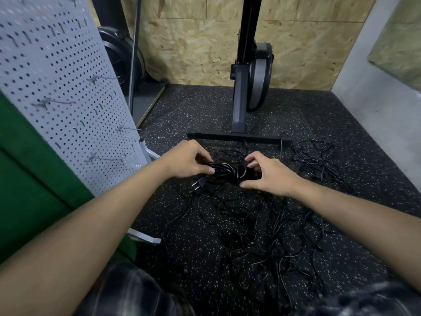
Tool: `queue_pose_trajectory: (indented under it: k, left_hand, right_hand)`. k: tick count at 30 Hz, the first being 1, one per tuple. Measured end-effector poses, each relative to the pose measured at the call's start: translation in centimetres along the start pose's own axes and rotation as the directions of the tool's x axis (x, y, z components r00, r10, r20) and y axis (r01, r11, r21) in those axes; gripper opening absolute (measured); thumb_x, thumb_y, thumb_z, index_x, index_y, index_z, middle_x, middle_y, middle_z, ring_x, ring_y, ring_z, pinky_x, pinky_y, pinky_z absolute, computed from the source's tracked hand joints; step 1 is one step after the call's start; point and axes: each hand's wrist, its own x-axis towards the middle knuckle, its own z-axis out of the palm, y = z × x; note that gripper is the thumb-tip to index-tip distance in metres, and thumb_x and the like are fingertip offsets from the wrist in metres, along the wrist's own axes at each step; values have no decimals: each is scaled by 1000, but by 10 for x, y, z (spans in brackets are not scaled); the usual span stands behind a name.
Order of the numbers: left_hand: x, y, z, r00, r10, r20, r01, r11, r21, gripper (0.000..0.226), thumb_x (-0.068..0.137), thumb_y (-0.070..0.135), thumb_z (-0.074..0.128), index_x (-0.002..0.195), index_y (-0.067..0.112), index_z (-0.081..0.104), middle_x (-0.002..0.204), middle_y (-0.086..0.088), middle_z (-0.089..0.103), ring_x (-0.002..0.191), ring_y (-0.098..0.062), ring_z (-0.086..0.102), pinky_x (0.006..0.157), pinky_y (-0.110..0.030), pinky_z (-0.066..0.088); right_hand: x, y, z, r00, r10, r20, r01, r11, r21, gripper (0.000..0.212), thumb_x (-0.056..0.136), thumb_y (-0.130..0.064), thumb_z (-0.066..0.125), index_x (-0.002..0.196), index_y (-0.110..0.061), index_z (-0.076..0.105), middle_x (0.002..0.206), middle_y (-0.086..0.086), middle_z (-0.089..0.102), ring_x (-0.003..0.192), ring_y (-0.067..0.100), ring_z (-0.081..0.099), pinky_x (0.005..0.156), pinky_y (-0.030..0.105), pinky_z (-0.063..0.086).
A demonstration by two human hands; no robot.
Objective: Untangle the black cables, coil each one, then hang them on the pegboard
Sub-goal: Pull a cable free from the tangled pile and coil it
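A thick black cable coil (224, 173) is held just above the speckled floor between both hands. My left hand (185, 159) grips its left end, and my right hand (270, 173) pinches its right end. A black plug (197, 184) hangs from the coil at the lower left. Below and to the right, thin black cables (262, 226) lie tangled across the floor, with another tangle (319, 160) at the far right. The grey pegboard (61, 92) stands at the left, its metal hooks (54, 102) bare.
A black exercise machine (249, 87) stands on the mat behind the cables, its base bar (237, 136) just beyond my hands. A green panel (29, 179) borders the pegboard at the left. Chipboard walls close the back. The pegboard's white foot (143, 237) juts onto the floor.
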Motion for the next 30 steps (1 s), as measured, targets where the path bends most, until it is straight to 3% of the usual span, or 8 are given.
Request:
queue_pose_trajectory:
  k: [4,8,12,16,22,26,30]
  left_hand:
    - [-11,-48,5,969,-238,-74,234,971,-53,24,87,30,84,109,21,81,99,9,76,91,-8,67,91,-29,52]
    - [-21,-99,39,899,-415,-140,398,907,-137,28,89,24,82,115,12,80,104,-5,78,89,-17,70,90,-32,54]
    - [-18,-150,85,795,-579,-182,533,809,-247,25,92,20,80,114,9,78,104,-2,76,90,-18,68,89,-30,52]
    - [-9,-202,125,657,-721,-220,636,687,-351,25,92,19,80,114,7,79,109,-10,78,98,-25,72,93,-36,57]
    - [-1,-274,168,536,-811,-233,695,581,-425,30,93,17,78,120,5,76,116,-12,76,98,-26,71,92,-39,58]
    - [2,-305,185,514,-823,-241,749,567,-342,25,95,12,75,119,4,76,113,-12,75,89,-19,65,79,-30,52]
    - [-5,-325,204,514,-841,-167,822,539,-184,29,95,11,75,124,8,74,118,-11,75,92,-23,68,82,-33,58]
  right_hand:
    - [34,-2,18,995,31,91,-17,989,-150,89,86,-39,84,155,-17,33,154,6,49,139,26,49,110,36,43]
    - [73,3,52,986,48,159,-12,976,-217,89,88,-37,82,157,-16,30,156,9,46,138,30,50,112,43,44]
    - [109,17,98,973,67,222,-14,973,-231,87,91,-36,78,159,-17,26,160,9,39,140,32,47,112,47,45]
    - [138,36,145,955,81,286,-18,976,-216,84,96,-35,73,161,-16,24,160,8,37,142,31,44,113,44,44]
    - [164,60,196,940,113,321,-65,986,-156,75,99,-33,69,158,-19,26,155,5,40,140,28,44,111,40,44]
    - [178,66,215,935,116,335,-76,989,-131,75,99,-32,69,159,-19,25,155,4,39,139,26,45,109,37,45]
    - [183,73,220,928,138,346,-100,987,-125,73,98,-33,70,157,-19,28,152,3,42,137,24,46,110,36,44]
